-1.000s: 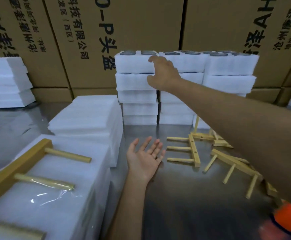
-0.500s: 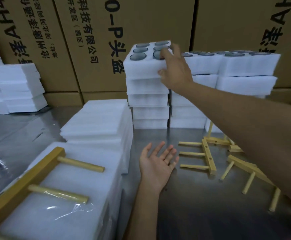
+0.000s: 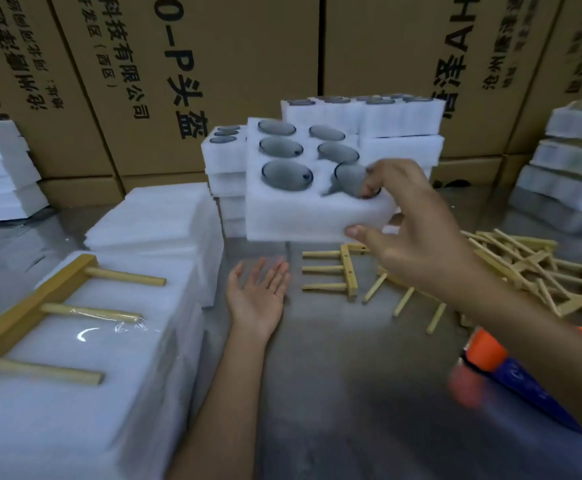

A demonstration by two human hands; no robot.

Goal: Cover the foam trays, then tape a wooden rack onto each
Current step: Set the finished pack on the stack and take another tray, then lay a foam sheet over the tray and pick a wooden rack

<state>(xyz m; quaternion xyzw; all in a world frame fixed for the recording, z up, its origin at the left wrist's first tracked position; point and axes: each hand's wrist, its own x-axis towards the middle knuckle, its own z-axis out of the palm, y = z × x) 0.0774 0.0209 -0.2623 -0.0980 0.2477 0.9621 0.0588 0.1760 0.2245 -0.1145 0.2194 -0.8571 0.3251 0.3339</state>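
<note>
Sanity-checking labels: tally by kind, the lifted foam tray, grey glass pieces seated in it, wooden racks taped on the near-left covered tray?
Lifted foam tray: 1
Grey glass pieces: 6 (one partly under the right hand)
Taped wooden rack: 1
Total: 8

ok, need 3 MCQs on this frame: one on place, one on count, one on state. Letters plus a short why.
1. Where is the held foam tray?
A. in the air above the table
B. flat on the table
C. on the left pile

2. How many round holes show in its top?
A. four
B. six
C. nine

3. The left hand is:
A. gripping a rack
B. a closed fist
C. open, palm up

Key: 1 A, the right hand holds it clear of the steel table; 2 B, two columns of three; 3 C, fingers straight and holding nothing.
</note>
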